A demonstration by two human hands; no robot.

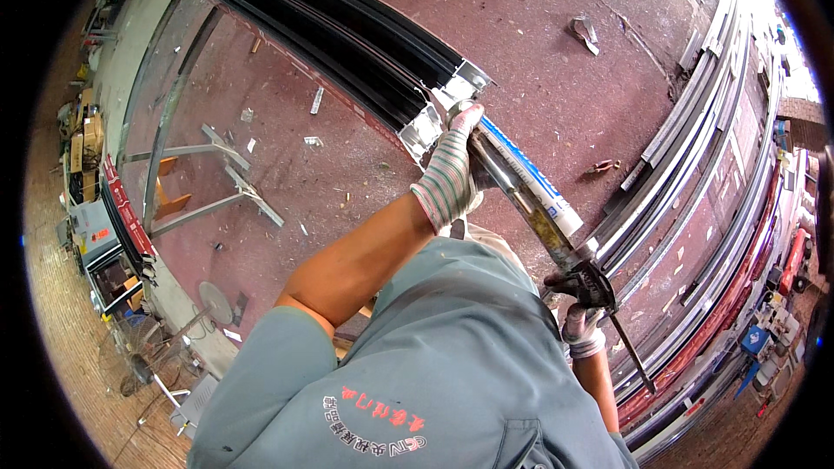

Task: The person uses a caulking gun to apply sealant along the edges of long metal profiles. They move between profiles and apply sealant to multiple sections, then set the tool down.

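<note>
My left hand (447, 174), in a striped knit glove, is closed around the front end of a caulking gun (595, 282). A white and blue sealant tube (543, 191) lies along the gun's barrel, which slants down to the right. My right hand (582, 330), gloved too, grips the black handle at the rear, where the plunger rod (634, 354) sticks out. Just beyond my left hand are the cut silver ends of long black metal profiles (347, 48). The gun's tip is hidden by my left hand and those ends.
Long metal bars (669, 174) lie in rows along the right. On the left stand a glass pane in a frame (169, 104), a metal stand (243, 195) and a fan (130, 356). Scraps and pliers (601, 168) are scattered over the reddish floor (521, 17).
</note>
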